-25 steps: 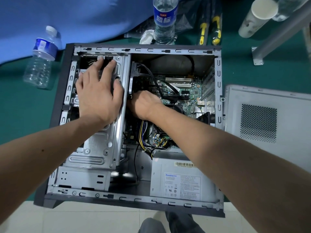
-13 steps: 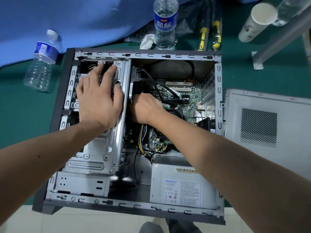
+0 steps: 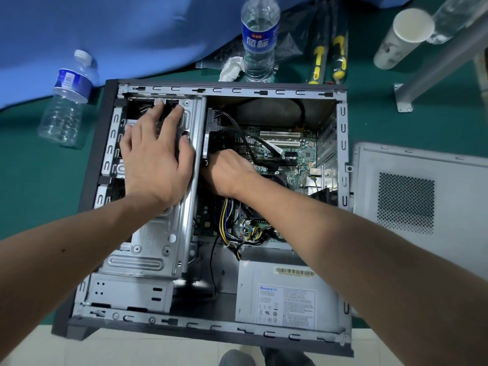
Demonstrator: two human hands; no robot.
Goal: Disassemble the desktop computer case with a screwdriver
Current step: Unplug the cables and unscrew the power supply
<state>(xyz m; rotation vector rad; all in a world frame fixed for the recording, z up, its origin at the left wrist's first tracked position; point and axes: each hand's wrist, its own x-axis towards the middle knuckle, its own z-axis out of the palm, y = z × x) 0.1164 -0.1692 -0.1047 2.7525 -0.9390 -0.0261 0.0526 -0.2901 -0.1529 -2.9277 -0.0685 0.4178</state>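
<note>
The desktop computer case (image 3: 342, 128) lies open on its side on the green mat. My left hand (image 3: 155, 159) lies flat on the silver drive cage (image 3: 155, 241) at the case's left, fingers straight and reaching to its far edge. My right hand (image 3: 229, 173) reaches down inside beside the cage's right wall, over the motherboard (image 3: 295, 157); its fingers are hidden below the hand. The grey power supply (image 3: 285, 294) sits at the near right corner. Two yellow-and-black screwdrivers (image 3: 319, 59) lie beyond the case. No tool is in either hand that I can see.
The removed side panel (image 3: 422, 196) lies to the right of the case. A water bottle (image 3: 260, 40) stands behind the case and another bottle (image 3: 66, 101) lies at the left. A paper cup (image 3: 404, 38) and a metal leg (image 3: 435, 64) are at the far right.
Both hands stay where they were on the cage and inside the case. The view has shifted slightly, so the case appears a little lower in the frame.
</note>
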